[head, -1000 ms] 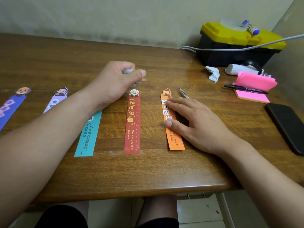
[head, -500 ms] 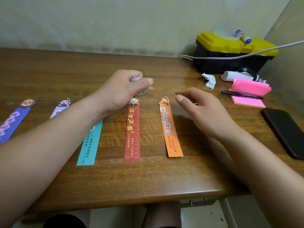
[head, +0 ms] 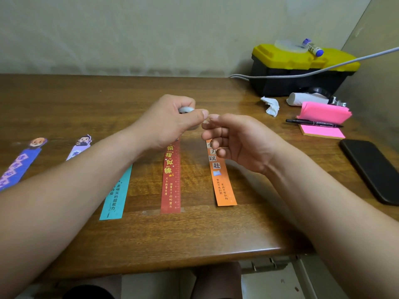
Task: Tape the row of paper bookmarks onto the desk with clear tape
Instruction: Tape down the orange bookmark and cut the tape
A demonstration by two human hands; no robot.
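Observation:
Several paper bookmarks lie in a row on the wooden desk (head: 194, 238): purple (head: 18, 167), lilac (head: 81, 145), teal (head: 117, 195), red (head: 171, 180), orange (head: 221, 180). A strip of clear tape (head: 151, 211) crosses the red bookmark's lower end. My left hand (head: 170, 121) is closed around a small roll of clear tape (head: 186, 109), held above the red bookmark's top. My right hand (head: 235, 139) hovers over the orange bookmark's top, its thumb and forefinger pinched against the left thumb at the roll. Whether it grips the tape's end is too small to tell.
At the back right stand a black toolbox with a yellow lid (head: 302, 67), a grey cable (head: 323, 69), a crumpled tissue (head: 271, 105), a white roll (head: 306, 98), pink sticky notes (head: 323, 124) with a black pen (head: 313, 123), and a black phone (head: 371, 169).
My right hand lifted off the orange bookmark and rose to meet my left hand at the tape roll. The left hand stayed over the red bookmark's top.

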